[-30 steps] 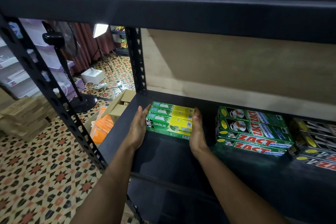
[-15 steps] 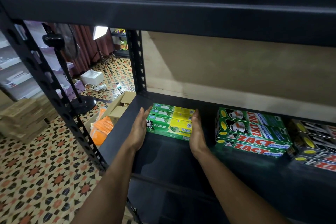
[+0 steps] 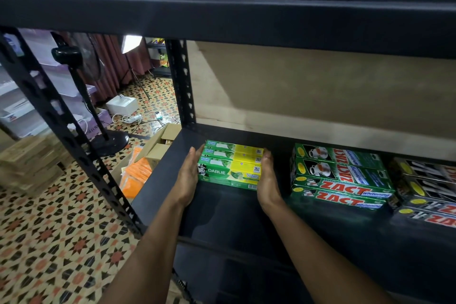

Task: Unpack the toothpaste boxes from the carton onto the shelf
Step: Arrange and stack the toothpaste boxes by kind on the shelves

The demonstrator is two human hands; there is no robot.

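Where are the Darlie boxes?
Head view: the Darlie boxes sit on the shelf between the left hand and right hand, left of the Zact boxes.

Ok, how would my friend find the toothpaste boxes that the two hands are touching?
Look at the black metal shelf with the pale wooden back. Near its left end sits a small stack of Darlie boxes, the left hand flat against one end and the right hand against the other. They are green and yellow, unlike the green-and-red Zact boxes to their right.

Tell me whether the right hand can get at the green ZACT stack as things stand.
Probably yes: only bare shelf lies between the right hand and the ZACT stack.
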